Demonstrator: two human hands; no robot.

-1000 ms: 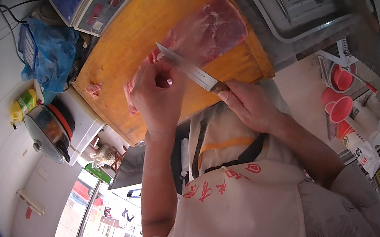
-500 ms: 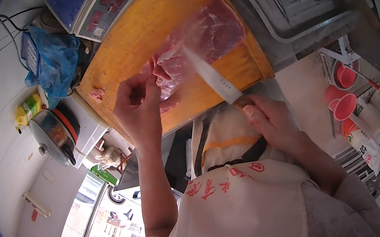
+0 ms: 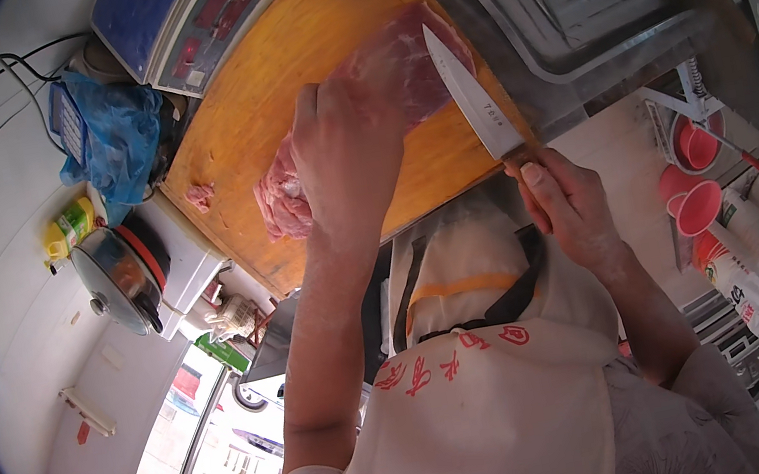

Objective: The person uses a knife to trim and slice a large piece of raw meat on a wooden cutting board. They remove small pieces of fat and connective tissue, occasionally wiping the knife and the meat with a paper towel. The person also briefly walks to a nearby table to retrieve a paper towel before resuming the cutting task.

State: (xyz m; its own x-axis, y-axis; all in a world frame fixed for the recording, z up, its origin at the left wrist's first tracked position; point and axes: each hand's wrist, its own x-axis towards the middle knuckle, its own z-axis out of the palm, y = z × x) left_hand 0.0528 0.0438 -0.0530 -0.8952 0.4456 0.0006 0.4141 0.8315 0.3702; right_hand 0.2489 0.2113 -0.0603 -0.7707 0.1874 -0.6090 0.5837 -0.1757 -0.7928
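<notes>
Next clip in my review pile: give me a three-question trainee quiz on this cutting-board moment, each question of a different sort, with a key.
1. True or false: the left hand rests on the slab of raw meat.
2. Multiple choice: the knife in the right hand has its blade
A. lying flat on the steel sink
B. at the right end of the meat, over the wooden cutting board
C. stuck in the blue plastic bag
3. Fill in: the small scrap of meat lies near the board's ____ edge, apart from the slab.

Key: 1 true; 2 B; 3 left
</notes>
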